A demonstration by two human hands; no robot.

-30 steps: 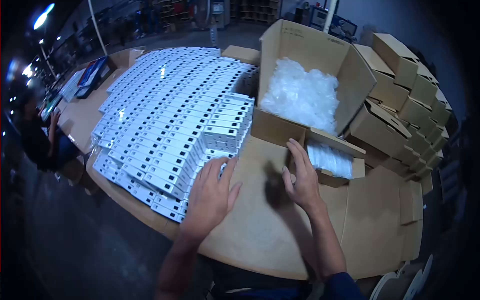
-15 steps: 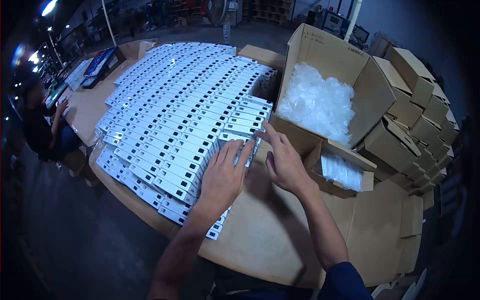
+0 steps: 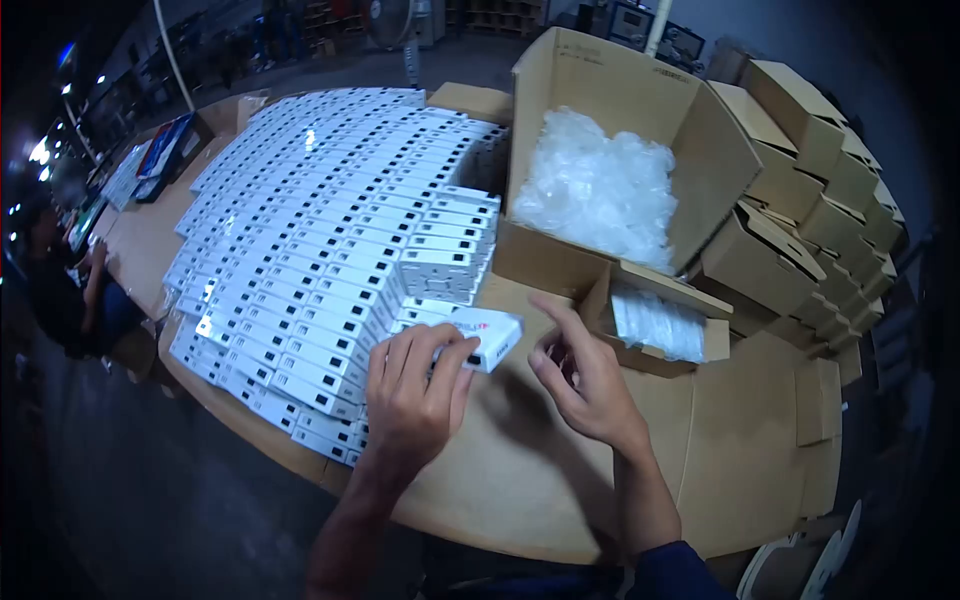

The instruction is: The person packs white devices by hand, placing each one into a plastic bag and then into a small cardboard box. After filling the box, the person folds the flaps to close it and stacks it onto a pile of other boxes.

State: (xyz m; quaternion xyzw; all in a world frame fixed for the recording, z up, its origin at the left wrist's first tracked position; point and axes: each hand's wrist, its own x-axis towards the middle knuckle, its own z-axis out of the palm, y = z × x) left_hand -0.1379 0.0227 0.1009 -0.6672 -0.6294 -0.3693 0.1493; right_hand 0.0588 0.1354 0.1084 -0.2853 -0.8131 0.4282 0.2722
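Observation:
My left hand [image 3: 415, 385] grips a small white box [image 3: 492, 338] with a red mark on top and a dark spot at its end. The box is lifted above the table, tilted slightly. To its right, my right hand [image 3: 588, 385] holds nothing; its index finger is stretched out and apart from the thumb, the other fingers partly curled. Behind my left hand are stacked rows of similar white boxes [image 3: 300, 240], each with a dark square at its end. A gap in the stack's near right side shows the broad face of a box [image 3: 440, 281].
A big open carton [image 3: 735, 150] holds clear plastic bags [image 3: 600, 190]. In front of it, a smaller carton [image 3: 715, 340] contains flat clear packets [image 3: 658, 325]. Folded cardboard boxes [image 3: 800, 200] pile up at right. Another person [image 3: 60, 260] sits at the table's far left.
My left hand has taken a white box from the stack and moved it toward me. My right hand has drawn back from the stack. The whole view has shifted slightly.

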